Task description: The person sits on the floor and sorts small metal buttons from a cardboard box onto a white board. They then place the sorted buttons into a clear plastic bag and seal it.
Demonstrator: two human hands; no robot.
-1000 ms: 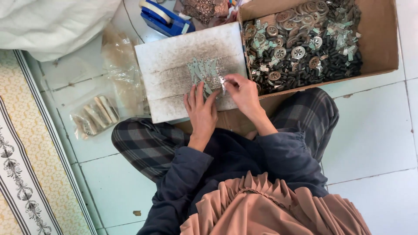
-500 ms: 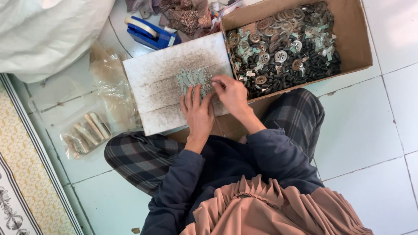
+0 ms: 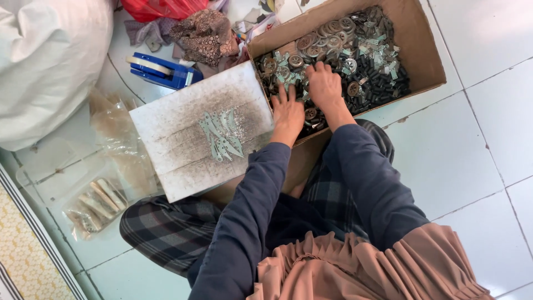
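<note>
A worn white board lies across my lap, and a small pile of flat pale-green metal pieces rests on it untouched. To its right stands an open cardboard box full of round metal parts and dark small cylinders. My left hand lies with its fingers spread on the parts at the box's near left corner. My right hand is further inside the box, palm down on the parts with its fingertips buried among them. What it holds, if anything, is hidden.
A blue tape dispenser lies beyond the board. Clear plastic bags, one with pale sticks, are on the tiled floor at left. A big white sack, patterned cloth and a red bag crowd the far side.
Both hands have left the pile of green pieces on the board and moved right into the cardboard box. The pile stays on the board.
</note>
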